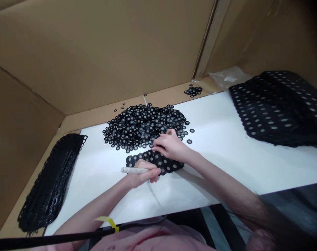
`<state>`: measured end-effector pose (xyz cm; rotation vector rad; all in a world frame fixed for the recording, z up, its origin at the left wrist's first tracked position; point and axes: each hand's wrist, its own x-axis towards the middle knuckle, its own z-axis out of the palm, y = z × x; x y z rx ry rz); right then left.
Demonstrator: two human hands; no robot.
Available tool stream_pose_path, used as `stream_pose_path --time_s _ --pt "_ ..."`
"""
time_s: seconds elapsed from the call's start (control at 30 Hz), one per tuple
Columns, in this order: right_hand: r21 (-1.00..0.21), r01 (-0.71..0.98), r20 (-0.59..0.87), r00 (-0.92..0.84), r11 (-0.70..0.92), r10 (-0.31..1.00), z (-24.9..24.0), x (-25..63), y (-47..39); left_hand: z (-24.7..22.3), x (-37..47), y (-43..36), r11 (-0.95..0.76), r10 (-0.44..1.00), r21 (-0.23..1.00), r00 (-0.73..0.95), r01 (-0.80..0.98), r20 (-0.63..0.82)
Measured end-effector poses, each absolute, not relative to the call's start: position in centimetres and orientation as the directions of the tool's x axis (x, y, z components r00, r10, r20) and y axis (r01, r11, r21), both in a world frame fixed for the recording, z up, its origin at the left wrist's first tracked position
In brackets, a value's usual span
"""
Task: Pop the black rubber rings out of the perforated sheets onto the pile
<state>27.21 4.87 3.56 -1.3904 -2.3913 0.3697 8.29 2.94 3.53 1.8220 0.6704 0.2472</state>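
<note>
My left hand (145, 172) is closed round a slim white pen-like stick (132, 170), which juts out to the left. It rests over the lower part of a black strip with pale round dots (171, 165). My right hand (171, 145) has its fingers bent together at the strip's upper edge, beside the near side of a heap of small black rings with pale centres (140, 122). What lies between the right fingertips, if anything, is too small to make out. The strip lies flat on the white board.
A stack of black perforated strips (51, 181) lies at the left. At the right is a larger stack of dotted black sheets (278, 108) beside a clear plastic bag (230, 77). A small ring cluster (193, 91) sits at the back. Cardboard walls (108, 52) surround the white board (213, 122).
</note>
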Motion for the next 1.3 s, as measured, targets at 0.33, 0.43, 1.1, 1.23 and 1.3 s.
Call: stream_pose_path --time_s 0.33,0.43,1.1,1.23,1.3 --pt "-0.129 0.936 -0.053 -0.335 0.327 0.941 4.4 22.9 4.3 2.6 8.2 2.7 -0.329 0.572 0.899 0.819 0.289 -0.054" --pt "-0.185 0.907 0.066 -0.372 0.378 0.926 2.7 23.5 4.1 2.8 8.2 2.6 -0.331 0.587 0.902 0.809 0.279 -0.035" --pt "-0.499 0.703 0.291 -0.414 0.506 0.862 0.4 26.3 4.3 1.9 8.0 2.8 0.001 0.949 0.968 0.305 0.25 -0.079" --pt "-0.517 0.692 0.291 -0.413 0.505 0.863 0.4 26.3 4.3 1.9 7.9 2.7 -0.003 0.952 0.97 0.297 0.242 -0.072" --pt "-0.523 0.686 0.29 -0.415 0.506 0.863 0.4 26.3 4.3 1.9 7.9 2.7 -0.003 0.954 0.971 0.293 0.239 -0.069"
